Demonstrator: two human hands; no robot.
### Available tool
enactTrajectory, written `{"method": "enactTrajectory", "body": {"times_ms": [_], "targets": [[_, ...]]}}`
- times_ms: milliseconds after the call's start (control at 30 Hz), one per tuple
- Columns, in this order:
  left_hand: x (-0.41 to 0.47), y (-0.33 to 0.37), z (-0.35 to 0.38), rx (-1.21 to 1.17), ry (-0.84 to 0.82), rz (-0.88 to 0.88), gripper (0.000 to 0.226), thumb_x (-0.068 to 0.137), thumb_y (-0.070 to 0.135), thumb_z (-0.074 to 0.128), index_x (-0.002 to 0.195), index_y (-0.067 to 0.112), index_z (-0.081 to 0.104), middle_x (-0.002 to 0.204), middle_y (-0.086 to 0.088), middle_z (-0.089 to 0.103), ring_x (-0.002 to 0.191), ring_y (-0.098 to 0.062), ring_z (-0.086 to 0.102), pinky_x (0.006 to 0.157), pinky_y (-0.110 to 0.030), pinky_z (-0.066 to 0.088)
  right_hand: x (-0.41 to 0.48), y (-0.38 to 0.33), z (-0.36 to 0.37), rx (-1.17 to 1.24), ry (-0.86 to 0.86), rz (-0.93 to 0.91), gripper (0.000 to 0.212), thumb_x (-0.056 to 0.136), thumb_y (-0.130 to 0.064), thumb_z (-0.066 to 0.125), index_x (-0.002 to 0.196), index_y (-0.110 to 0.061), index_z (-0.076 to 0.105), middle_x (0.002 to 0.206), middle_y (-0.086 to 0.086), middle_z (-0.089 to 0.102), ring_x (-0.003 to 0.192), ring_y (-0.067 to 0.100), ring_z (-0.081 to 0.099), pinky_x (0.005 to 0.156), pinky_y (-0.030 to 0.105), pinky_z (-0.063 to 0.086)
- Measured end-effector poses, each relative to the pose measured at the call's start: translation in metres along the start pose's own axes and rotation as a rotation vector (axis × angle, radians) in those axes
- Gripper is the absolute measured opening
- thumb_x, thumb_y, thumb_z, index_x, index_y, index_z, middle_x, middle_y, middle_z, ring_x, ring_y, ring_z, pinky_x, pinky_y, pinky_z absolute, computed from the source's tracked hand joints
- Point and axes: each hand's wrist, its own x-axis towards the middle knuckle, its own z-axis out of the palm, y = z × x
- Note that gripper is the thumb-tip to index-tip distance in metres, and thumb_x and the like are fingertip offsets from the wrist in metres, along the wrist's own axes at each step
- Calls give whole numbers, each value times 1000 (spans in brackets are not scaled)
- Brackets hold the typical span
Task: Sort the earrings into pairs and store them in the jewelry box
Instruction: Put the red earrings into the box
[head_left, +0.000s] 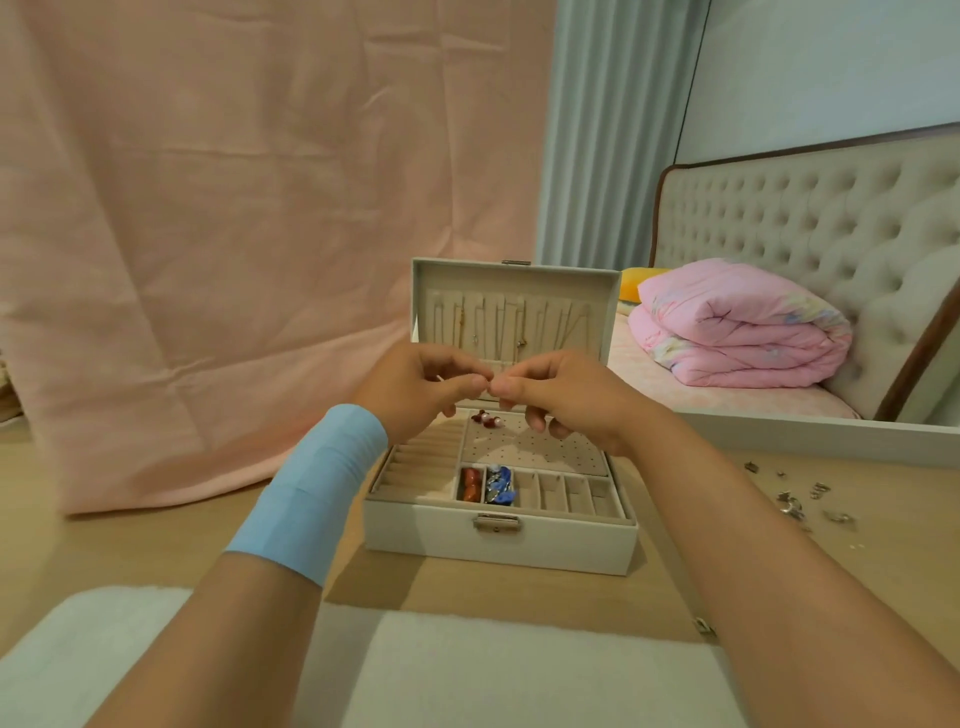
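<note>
An open beige jewelry box stands on the wooden table with its lid upright. Above its rear tray, my left hand and my right hand meet fingertip to fingertip, pinching something too small to see, probably an earring. A red and white earring pair lies on the perforated pad. In the front compartments sit red earrings and blue earrings. Several loose silver earrings lie on the table to the right.
A blue band wraps my left wrist. A white cloth covers the table's near edge. Thin necklaces hang inside the lid. A pink curtain hangs behind, and a bed with a folded pink quilt is at right.
</note>
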Motion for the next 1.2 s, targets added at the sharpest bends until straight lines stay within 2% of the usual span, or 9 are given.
{"method": "enactTrajectory", "body": {"times_ms": [167, 400, 533, 700, 833, 900, 1000, 1100, 1200], "targets": [[2, -11, 5, 78, 23, -57, 4, 90, 25, 70, 87, 24, 73, 84, 0, 72, 62, -6, 57, 64, -18, 49, 7, 9, 13, -36, 19, 6, 11, 93, -30, 71, 98, -24, 79, 82, -8, 76, 52, 8, 53, 48, 18, 41], [6, -17, 13, 99, 86, -85, 9, 89, 27, 70, 79, 26, 71, 77, 7, 69, 59, 0, 56, 66, -21, 46, 11, 11, 23, 32, 242, -66, 14, 85, -20, 80, 99, -16, 81, 95, -5, 77, 47, 8, 56, 45, 11, 43], [7, -15, 18, 77, 120, -73, 9, 89, 26, 69, 80, 26, 72, 75, 11, 68, 57, 4, 56, 65, -18, 44, 8, 10, 18, 90, 218, -65, 18, 83, -13, 82, 101, -13, 80, 81, -6, 75, 45, 4, 54, 43, 12, 41], [7, -12, 25, 57, 99, -38, 5, 88, 29, 70, 86, 28, 74, 80, 10, 72, 60, 6, 59, 67, -19, 50, 8, 15, 8, 27, 247, -86, 10, 87, -17, 78, 96, -21, 81, 70, -13, 74, 47, 7, 52, 46, 11, 42], [6, -14, 25, 62, 82, -38, 6, 89, 27, 71, 91, 28, 76, 83, 12, 72, 60, 6, 59, 68, -17, 52, 13, 21, 6, -85, 288, -93, 6, 88, -19, 78, 92, -23, 79, 81, -10, 74, 47, -6, 55, 57, 16, 47], [6, -16, 24, 61, 76, -64, 10, 90, 29, 69, 97, 29, 77, 89, 14, 73, 58, 5, 58, 67, -16, 50, 14, 25, 5, -176, 309, -92, 5, 86, -21, 80, 88, -26, 79, 83, -13, 73, 60, -11, 60, 66, 18, 46], [5, -19, 18, 80, 52, -127, 15, 93, 32, 65, 104, 33, 75, 97, 22, 68, 58, 1, 58, 65, -15, 46, 14, 28, 6, -276, 279, -83, 7, 84, -23, 82, 82, -29, 79, 81, -14, 73, 81, -1, 66, 77, 22, 52], [4, -22, 11, 81, 44, -159, 17, 95, 28, 63, 106, 36, 73, 99, 20, 68, 61, -4, 59, 68, -19, 47, 14, 26, 18, -424, 185, -108, 4, 84, -28, 81, 82, -31, 79, 81, -15, 73, 82, 1, 66, 81, 27, 56], [4, -25, 4, 50, 72, -170, 15, 93, 27, 66, 106, 32, 69, 88, 12, 73, 57, -5, 58, 72, -23, 49, 12, 22, 30, -571, 117, -142, 3, 85, -31, 79, 87, -30, 80, 84, -17, 73, 81, 0, 66, 81, 27, 58]]}}
